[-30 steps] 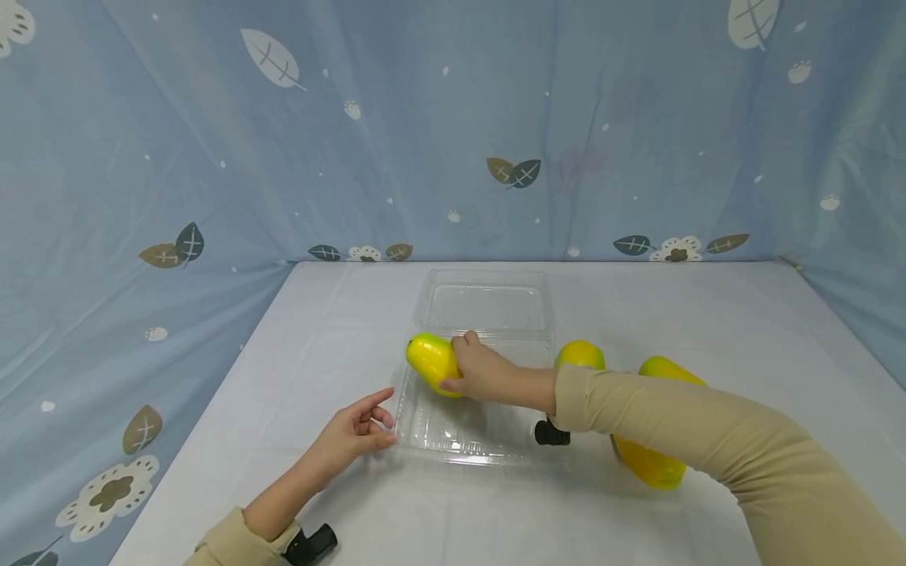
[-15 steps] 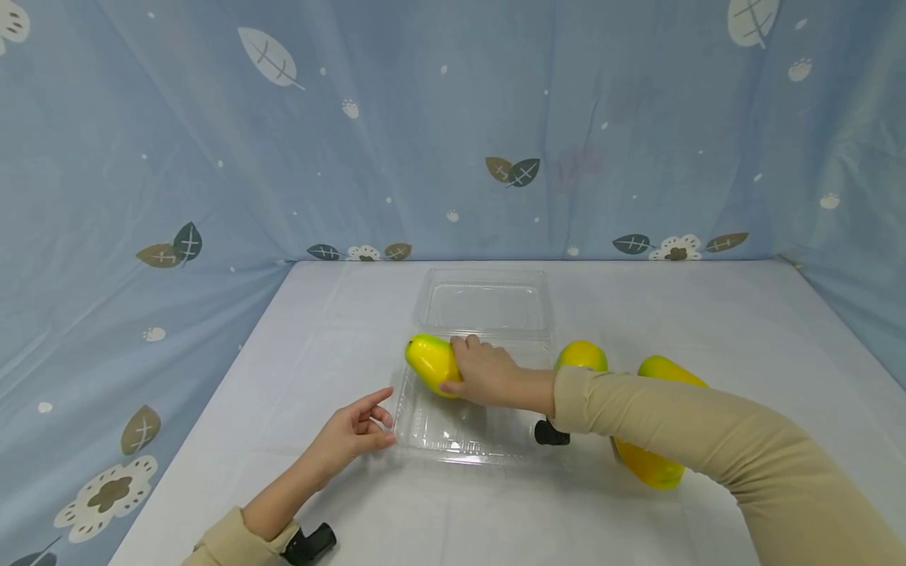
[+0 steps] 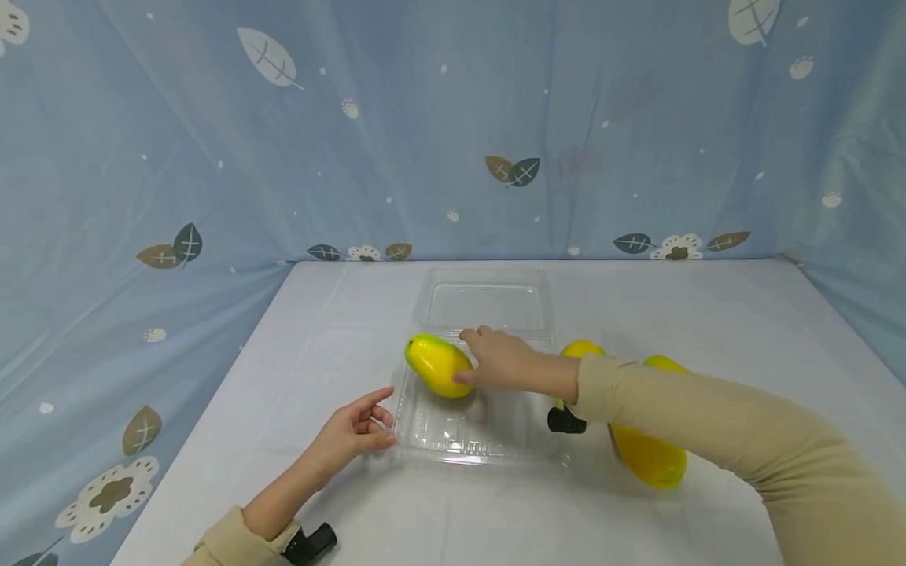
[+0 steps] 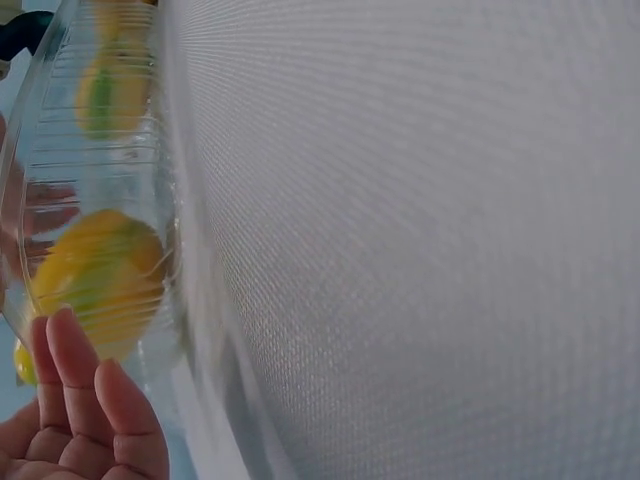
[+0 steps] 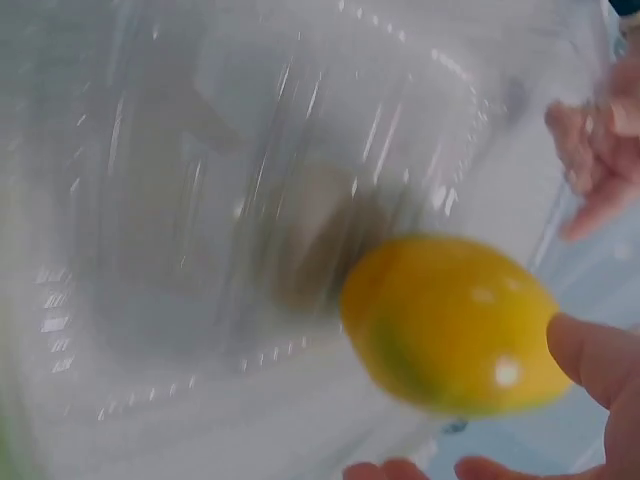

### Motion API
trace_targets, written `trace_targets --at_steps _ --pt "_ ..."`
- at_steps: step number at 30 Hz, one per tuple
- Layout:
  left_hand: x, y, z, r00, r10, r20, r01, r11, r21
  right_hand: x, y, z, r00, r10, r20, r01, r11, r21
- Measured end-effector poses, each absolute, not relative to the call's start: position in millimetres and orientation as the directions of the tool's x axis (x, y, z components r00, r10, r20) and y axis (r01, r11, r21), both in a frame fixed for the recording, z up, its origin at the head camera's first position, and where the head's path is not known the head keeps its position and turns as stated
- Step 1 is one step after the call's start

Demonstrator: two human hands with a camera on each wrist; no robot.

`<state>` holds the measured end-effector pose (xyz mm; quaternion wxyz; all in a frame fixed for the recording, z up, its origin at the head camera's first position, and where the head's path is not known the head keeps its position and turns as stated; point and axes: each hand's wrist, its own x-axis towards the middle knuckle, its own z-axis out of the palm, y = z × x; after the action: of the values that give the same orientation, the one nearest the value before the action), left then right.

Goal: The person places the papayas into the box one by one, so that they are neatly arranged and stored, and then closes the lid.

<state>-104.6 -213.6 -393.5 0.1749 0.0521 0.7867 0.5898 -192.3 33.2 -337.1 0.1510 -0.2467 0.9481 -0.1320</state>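
A yellow-green papaya (image 3: 439, 365) lies tilted in the left part of a clear plastic clamshell container (image 3: 453, 456), whose lid (image 3: 488, 303) is folded back. My right hand (image 3: 504, 360) is just to the papaya's right, fingers spread apart; in the right wrist view the thumb (image 5: 590, 350) is at the fruit (image 5: 455, 325), touching or nearly so. My left hand (image 3: 347, 432) is at the container's left edge, its index finger extended and thumb close to the rim. In the left wrist view its fingers (image 4: 80, 390) stand fairly straight beside the clear wall (image 4: 100, 170).
Right of the container, more papayas lie on the white tablecloth (image 3: 495, 519): one (image 3: 582, 347) behind my right wrist, another (image 3: 651, 456) near the forearm, and one (image 3: 665, 363) partly hidden by the sleeve. A blue patterned curtain (image 3: 439, 118) hangs around the table.
My right hand has loosened from the papaya and shifted slightly right, uncovering more of it. The papaya stays in place, and my left hand has barely moved.
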Motion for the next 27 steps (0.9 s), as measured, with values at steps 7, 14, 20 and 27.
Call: trace_targets --at_steps 7,14,20,27 --pt "-104.4 -212.6 -392.0 -0.937 0.275 -0.214 -0.127 0.302 0.945 -199.0 61.6 -320.5 -0.815 -0.528 -0.238 -0.436 0.83 -0.347" --pt "-104.4 -212.8 -392.0 -0.938 0.272 -0.216 -0.127 0.308 0.943 -202.3 88.2 -312.1 -0.795 -0.564 -0.221 -0.449 0.793 -0.411" --pt "-104.3 -212.6 -392.5 -0.937 0.272 -0.218 -0.125 0.321 0.939 -204.7 110.4 -309.9 -0.791 -0.589 -0.164 -0.46 0.75 -0.475" --pt "-104.7 -211.6 -391.5 -0.934 0.283 -0.217 -0.127 0.305 0.944 -205.3 133.2 -311.6 -0.783 -0.598 -0.173 -0.459 0.743 -0.487"
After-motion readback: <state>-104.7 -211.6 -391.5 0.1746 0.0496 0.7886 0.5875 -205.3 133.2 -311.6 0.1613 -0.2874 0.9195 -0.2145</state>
